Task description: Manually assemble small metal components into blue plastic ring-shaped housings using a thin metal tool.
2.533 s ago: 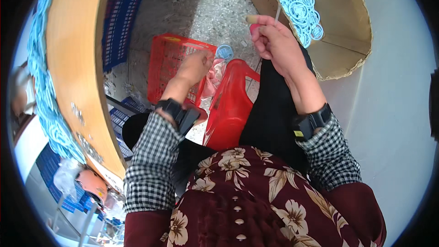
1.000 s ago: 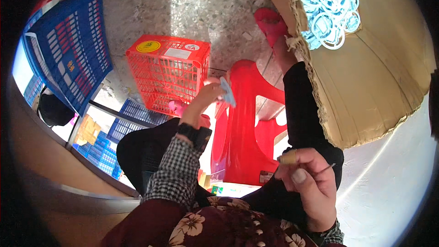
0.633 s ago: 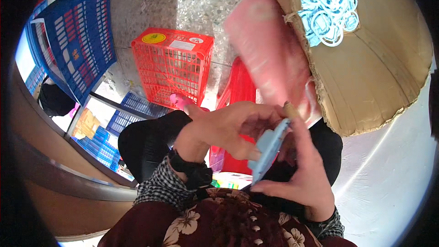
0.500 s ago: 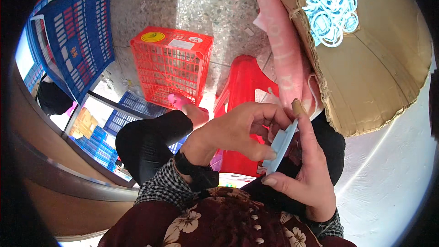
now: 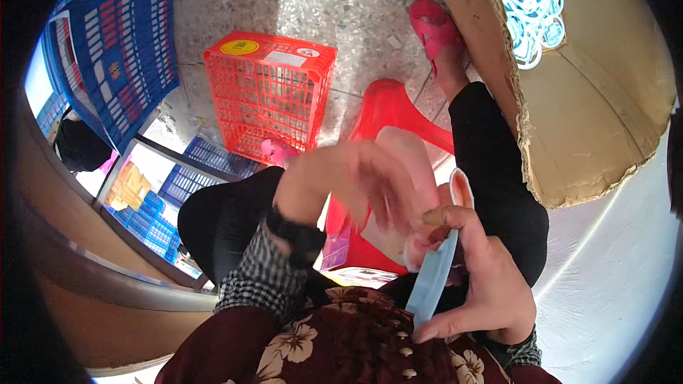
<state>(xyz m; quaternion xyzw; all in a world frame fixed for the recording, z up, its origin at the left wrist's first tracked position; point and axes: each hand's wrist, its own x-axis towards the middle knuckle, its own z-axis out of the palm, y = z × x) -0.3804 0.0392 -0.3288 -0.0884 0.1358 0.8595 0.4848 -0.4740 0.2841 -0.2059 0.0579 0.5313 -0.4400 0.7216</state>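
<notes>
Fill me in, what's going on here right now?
A person's right grip holds a pale blue disc edge-on, pinched between thumb and fingers. The left grip is blurred beside some pink cloth; whether it holds the cloth isn't clear. A red stool stands beyond the hands, with a red crate to its left. On the right, an open cardboard box contains a pile of light blue rings.

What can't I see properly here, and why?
Head view:
Left hand: blurred, so whether it grips the pink fabric is unclear.
Light blue piece: edge-on in the right hand, one face turned away.
Heap of blue rings: cut off by the picture's top edge.
Red stool: partly hidden behind left hand and fabric.
</notes>
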